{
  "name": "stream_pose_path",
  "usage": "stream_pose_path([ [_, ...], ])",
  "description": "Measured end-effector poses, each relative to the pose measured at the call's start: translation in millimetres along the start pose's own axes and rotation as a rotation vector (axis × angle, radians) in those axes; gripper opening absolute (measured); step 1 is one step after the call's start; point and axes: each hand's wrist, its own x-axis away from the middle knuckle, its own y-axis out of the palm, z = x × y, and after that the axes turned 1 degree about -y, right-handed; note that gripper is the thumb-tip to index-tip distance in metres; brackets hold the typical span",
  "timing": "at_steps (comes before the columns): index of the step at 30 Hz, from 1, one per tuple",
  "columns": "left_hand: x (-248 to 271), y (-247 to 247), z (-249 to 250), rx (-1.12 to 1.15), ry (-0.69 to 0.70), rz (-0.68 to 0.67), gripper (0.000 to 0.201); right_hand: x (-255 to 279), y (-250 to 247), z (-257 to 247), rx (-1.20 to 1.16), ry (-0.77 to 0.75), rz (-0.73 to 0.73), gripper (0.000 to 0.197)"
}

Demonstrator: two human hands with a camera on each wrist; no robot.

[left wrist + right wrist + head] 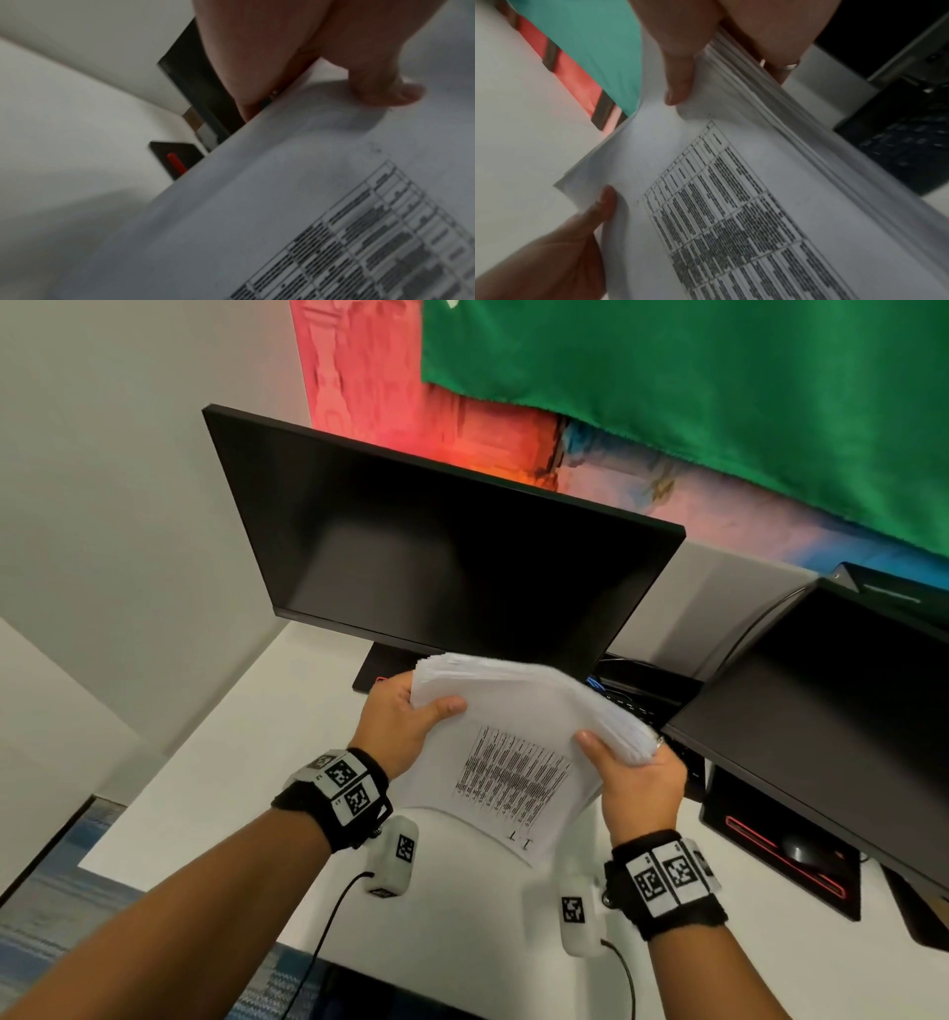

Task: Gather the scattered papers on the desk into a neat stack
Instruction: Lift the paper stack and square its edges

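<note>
A thick stack of white papers [513,737] is held up in the air above the white desk [215,783], tilted, its top sheet printed with a dense table. My left hand [405,721] grips the stack's left edge, thumb on top and fingers behind. My right hand [631,773] grips the right edge the same way. In the left wrist view the stack of papers [270,203] fills the lower right under my left hand's thumb [380,85]. In the right wrist view the stack of papers [744,203] shows its layered edge, pinched by my right hand's thumb [677,81].
A dark monitor [436,546] stands behind the stack, its base on the desk. A second dark screen [832,711] sits at the right, with a keyboard [642,711] and a black pad with red trim [770,855] below it. Green cloth [719,392] hangs on the wall.
</note>
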Motion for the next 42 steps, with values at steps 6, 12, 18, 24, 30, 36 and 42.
stream_pose_path([
  [6, 32.2, 0.6, -7.8, 0.054, 0.085, -0.095, 0.055, 21.5, -4.7, 0.1, -0.047, -0.123, -0.043, 0.06],
  [12, 26.1, 4.0, -12.2, -0.072, 0.012, 0.053, 0.036, 18.9, 4.1, 13.1, 0.067, -0.06, -0.049, 0.026],
  [18, 27.8, 11.1, -3.6, -0.138, 0.126, 0.25, 0.029, 21.4, 9.4, -6.9, 0.145, -0.291, -0.01, 0.029],
  [24, 34.6, 13.3, -36.0, -0.174, -0.084, 0.106, 0.039, 36.5, 13.6, 30.7, 0.101, 0.104, -0.102, 0.032],
  [30, 42.7, 15.7, -21.0, -0.27, 0.095, 0.255, 0.024, 35.8, 16.3, 3.7, 0.183, -0.067, 0.016, 0.032],
  [36, 57.7, 4.7, -28.0, -0.099, 0.134, 0.105, 0.079, 46.6, 14.5, 16.7, 0.126, 0.033, -0.06, 0.038],
  [42, 37.4, 11.1, 2.4, -0.016, 0.205, 0.251, 0.035, 37.9, 18.5, 4.4, -0.04, -0.032, 0.006, 0.037],
])
